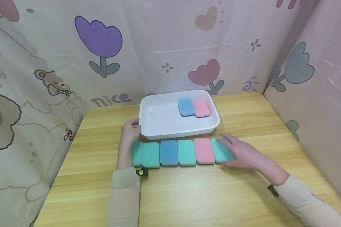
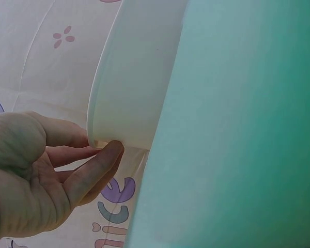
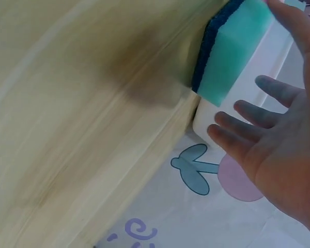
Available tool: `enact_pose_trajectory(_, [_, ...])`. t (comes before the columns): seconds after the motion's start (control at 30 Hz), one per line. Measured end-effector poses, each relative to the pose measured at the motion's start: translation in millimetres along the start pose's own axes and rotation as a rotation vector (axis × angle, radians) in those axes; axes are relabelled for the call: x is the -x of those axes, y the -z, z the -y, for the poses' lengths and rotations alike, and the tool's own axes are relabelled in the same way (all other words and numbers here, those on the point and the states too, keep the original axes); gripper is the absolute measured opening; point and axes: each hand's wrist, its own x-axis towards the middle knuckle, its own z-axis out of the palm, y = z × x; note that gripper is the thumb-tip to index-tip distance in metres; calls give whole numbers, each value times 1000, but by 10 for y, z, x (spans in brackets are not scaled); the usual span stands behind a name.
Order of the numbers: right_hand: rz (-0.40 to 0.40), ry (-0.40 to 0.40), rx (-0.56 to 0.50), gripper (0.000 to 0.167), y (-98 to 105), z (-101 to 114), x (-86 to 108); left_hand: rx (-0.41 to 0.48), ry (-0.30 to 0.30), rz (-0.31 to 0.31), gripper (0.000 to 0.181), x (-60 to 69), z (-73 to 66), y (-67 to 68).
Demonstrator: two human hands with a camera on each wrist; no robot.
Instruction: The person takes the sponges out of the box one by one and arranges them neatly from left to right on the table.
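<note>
A white plastic tray [image 1: 159,126] stands near the back of the table, with a blue sponge [image 1: 186,107] and a pink sponge [image 1: 201,108] lying side by side at its right end. My left hand [image 1: 128,135] pinches the tray's left rim [image 2: 93,103] between thumb and fingers. Over the teal sponge [image 1: 220,150] at the right end of a front row hovers my right hand [image 1: 242,154], its fingers spread. In the right wrist view that teal sponge [image 3: 235,51] shows a dark scouring layer, and the thumb is close to it; contact is unclear.
Left along the row lie a pink sponge [image 1: 204,151], a teal sponge [image 1: 186,153], a blue sponge [image 1: 169,153] and more teal sponges [image 1: 151,154], close together in front of the tray. Patterned cloth [image 1: 164,37] hangs behind the wooden table [image 1: 187,195] and at both sides.
</note>
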Motion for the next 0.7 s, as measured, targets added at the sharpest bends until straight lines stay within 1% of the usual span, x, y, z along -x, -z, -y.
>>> enact_pose_trajectory(0.17, [-42, 14, -4, 100, 23, 31, -77, -3, -4, -2, 52, -5, 9, 5])
enact_pose_trajectory(0.33, [-142, 71, 10, 99, 63, 86, -203, 0, -5, -3, 52, -11, 10, 7])
enact_pose_trajectory(0.47, [-212, 90, 19, 95, 91, 138, -320, 5, 2, -1, 52, 3, -1, 5])
enact_pose_trajectory(0.57, [-239, 92, 21, 94, 102, 165, -413, 5, 9, 4, 52, 8, -3, 7])
enact_pose_trajectory(0.7, [-241, 84, 16, 92, 126, 201, -548, 10, 14, 10, 52, 4, -7, 9])
